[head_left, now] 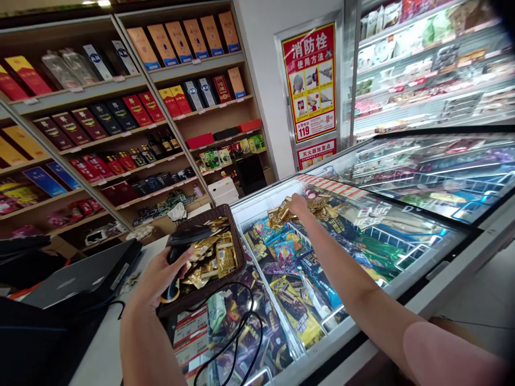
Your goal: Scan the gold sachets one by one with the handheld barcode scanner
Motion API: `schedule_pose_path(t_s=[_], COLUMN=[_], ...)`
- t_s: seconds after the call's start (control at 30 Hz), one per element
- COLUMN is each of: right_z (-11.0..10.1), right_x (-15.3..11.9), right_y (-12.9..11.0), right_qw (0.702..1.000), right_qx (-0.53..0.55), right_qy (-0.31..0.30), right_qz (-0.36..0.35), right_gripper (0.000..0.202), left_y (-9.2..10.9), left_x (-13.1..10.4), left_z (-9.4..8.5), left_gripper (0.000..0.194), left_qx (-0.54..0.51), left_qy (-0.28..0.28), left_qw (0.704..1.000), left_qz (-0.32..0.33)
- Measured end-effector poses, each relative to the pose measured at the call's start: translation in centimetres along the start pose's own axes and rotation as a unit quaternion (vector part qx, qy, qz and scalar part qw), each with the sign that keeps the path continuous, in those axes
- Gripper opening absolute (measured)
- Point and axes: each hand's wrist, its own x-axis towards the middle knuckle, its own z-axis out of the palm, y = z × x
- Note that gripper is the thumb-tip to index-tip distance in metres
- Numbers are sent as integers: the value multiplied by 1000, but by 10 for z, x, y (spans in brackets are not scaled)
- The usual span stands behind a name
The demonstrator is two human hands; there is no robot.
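Note:
My left hand (163,276) is wrapped around the grip of a black barcode scanner (189,234). Its head hangs over a brown woven basket (239,252) full of gold-wrapped packets (225,256). From the right, my right hand (298,205) reaches into a chest freezer (295,354), at a heap of gold packets (277,215) by the back wall. Its fingers look closed on a gold packet at the heap, though they are mostly hidden. Blue, purple and yellow ice cream packets (295,311) lie in front of it.
A black cable (237,343) loops over the freezer's left part, near red-and-white price labels (191,332). The sliding glass lid (422,209) covers the right side. At left, a dark device (80,273) sits on a white counter (96,351). Shelves of boxes (169,43) line the back wall.

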Motion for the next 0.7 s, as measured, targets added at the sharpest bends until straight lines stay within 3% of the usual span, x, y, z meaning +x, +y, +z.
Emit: schedule_pose_path(t_s=[0.1, 0.2, 0.33, 0.43, 0.5, 0.57, 0.63, 0.7], right_z=[8, 17, 40, 69, 89, 104, 115, 119], right_x=[-9, -27, -72, -108, -122, -127, -126, -121], right_y=[-1, -24, -90, -150, -185, -211, -226, -230], right_qw=[998, 993, 965, 898, 865, 829, 802, 790], right_qx=[-42, -62, -19, -25, -64, -110, -160, -193], right_qy=[48, 80, -27, -156, -186, -203, -228, -236], right_qz=[2, -58, -261, -410, -462, -510, -528, -532], right_gripper=[38, 39, 37, 30, 36, 55, 71, 72], left_y=[-13, -25, -38, -41, -41, -41, -41, -40], left_x=[-4, -11, -19, -23, -25, -26, -26, -26], left_z=[-15, -31, -48, -52, -53, -53, -53, -52], left_gripper=[52, 53, 55, 56, 55, 55, 55, 55], left_qx=[4, 4, -40, -77, -79, -68, -65, -72], left_qy=[58, 129, 181, 199, 200, 195, 187, 181], left_qw=[998, 989, 979, 974, 974, 976, 978, 980], left_qz=[-25, -67, -82, -71, -70, -70, -62, -49])
